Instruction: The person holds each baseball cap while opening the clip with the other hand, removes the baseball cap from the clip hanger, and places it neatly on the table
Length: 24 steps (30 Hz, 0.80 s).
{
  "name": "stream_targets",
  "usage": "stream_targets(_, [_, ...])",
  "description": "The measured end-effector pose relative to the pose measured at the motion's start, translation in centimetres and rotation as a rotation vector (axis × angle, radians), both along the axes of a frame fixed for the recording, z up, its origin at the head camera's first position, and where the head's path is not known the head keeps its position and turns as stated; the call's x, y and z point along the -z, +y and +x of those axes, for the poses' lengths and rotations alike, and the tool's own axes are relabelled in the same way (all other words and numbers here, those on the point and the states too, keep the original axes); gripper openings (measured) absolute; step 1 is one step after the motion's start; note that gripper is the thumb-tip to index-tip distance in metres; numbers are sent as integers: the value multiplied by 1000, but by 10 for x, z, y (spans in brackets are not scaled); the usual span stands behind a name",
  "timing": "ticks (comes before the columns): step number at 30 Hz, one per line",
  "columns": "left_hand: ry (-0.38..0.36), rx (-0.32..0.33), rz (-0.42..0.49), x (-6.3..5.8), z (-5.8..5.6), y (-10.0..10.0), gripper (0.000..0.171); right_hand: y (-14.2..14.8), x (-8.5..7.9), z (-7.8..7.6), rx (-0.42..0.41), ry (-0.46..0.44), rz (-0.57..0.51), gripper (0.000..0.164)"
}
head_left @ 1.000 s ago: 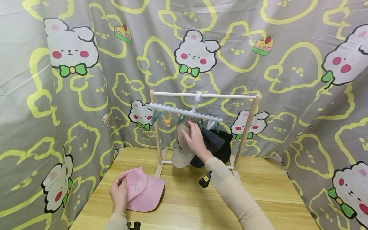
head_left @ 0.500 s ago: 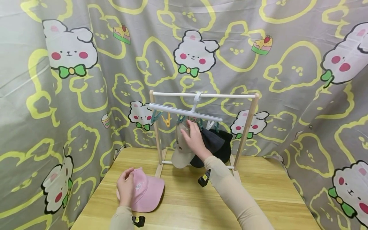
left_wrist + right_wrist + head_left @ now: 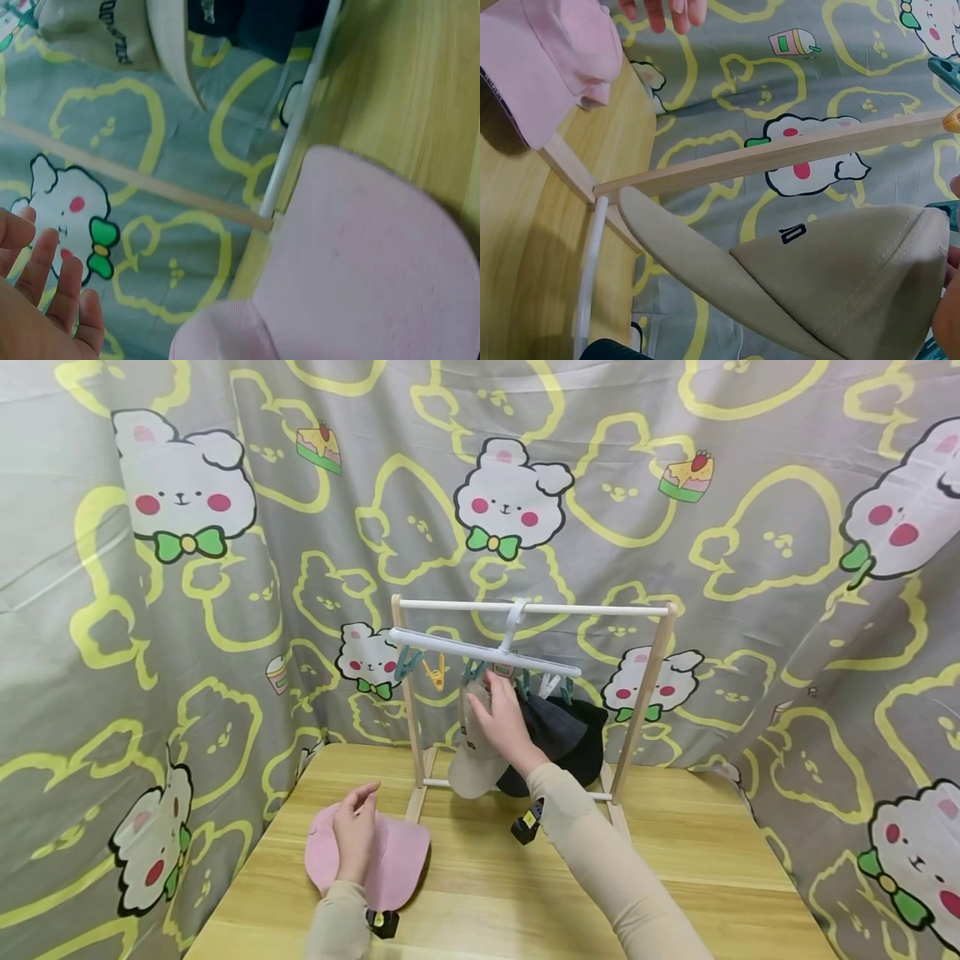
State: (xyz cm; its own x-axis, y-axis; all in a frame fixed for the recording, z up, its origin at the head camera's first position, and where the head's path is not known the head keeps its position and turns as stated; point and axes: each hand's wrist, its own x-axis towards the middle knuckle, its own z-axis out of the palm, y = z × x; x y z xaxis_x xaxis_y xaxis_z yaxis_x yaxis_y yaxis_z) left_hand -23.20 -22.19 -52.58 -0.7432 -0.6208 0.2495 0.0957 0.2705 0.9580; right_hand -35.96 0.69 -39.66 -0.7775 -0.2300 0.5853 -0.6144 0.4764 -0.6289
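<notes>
My left hand is over a pink baseball cap lying on the table, its fingers loosely bent around nothing. In the left wrist view the fingers are spread apart from the cap. At the rack, my right hand reaches to the top of a beige cap, fingers extended by its crown and thumb held apart. The beige cap hangs brim down below a teal clip on a light blue hanger. In the right wrist view, the right fingers are mostly cut off at the edge.
A wooden rack with a white top bar carries the hanger. A dark grey cap and a black cap hang right of the beige one. A yellow clip dangles left. Patterned curtain surrounds the wooden table.
My left hand has moved right across the pink cap, from its left edge to over its front. The right hand stays by the beige cap, having shifted slightly left.
</notes>
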Motion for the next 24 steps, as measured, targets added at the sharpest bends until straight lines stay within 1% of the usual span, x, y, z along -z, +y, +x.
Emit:
stream_targets(4, [3,14,-14,0,-3,9,19,-2,-1,1,1,-11,2,56])
stream_targets(10, [22,44,1,0,-6,17,17,-6,-4,1,3,-32,-6,58])
stream_targets(15, [28,69,-3,0,-10,22,17,-8,-6,-2,-4,-69,-28,59])
stream_targets(20, [40,92,-24,0,-13,27,16,-11,-8,-4,-8,-86,-66,54])
stream_targets(24, [47,105,-18,1,-14,31,15,-12,-10,-6,-1,-117,-82,61])
